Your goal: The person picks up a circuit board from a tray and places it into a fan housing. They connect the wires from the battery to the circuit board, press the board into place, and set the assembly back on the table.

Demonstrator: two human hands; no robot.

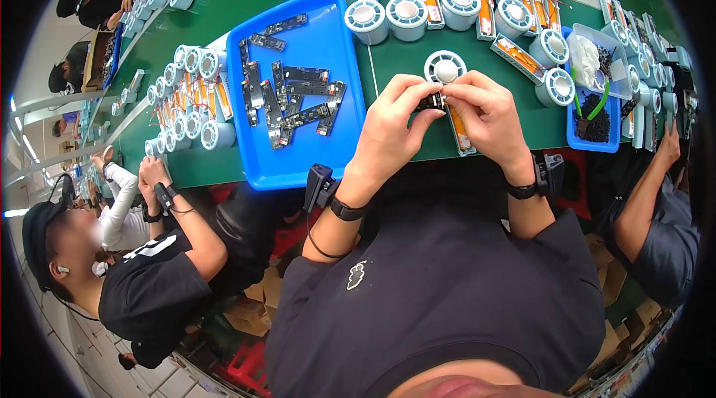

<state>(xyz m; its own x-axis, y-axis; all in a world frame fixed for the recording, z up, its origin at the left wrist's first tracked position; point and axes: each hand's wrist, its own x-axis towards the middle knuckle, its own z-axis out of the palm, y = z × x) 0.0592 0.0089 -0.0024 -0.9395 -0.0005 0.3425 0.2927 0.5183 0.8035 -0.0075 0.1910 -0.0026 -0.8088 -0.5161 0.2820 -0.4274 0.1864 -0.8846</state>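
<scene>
My left hand (399, 126) pinches a small black circuit board (429, 103) between thumb and fingers. My right hand (485, 111) meets it at the board's right end, fingertips pressed together on something too small to make out, perhaps a connector. Just beneath my hands lies a light-blue device with a round, vented head (445, 67) and a handle (461, 133) showing an orange strip inside. To the left, a blue tray (298, 168) holds several loose black circuit boards (306, 88).
Several similar light-blue devices (406, 11) stand in rows at the back, and another group (192, 92) is left of the tray. At right, a blue bin (597, 146) holds small black parts, with a clear box (608, 40) behind. Co-workers sit on both sides of the green table (403, 58).
</scene>
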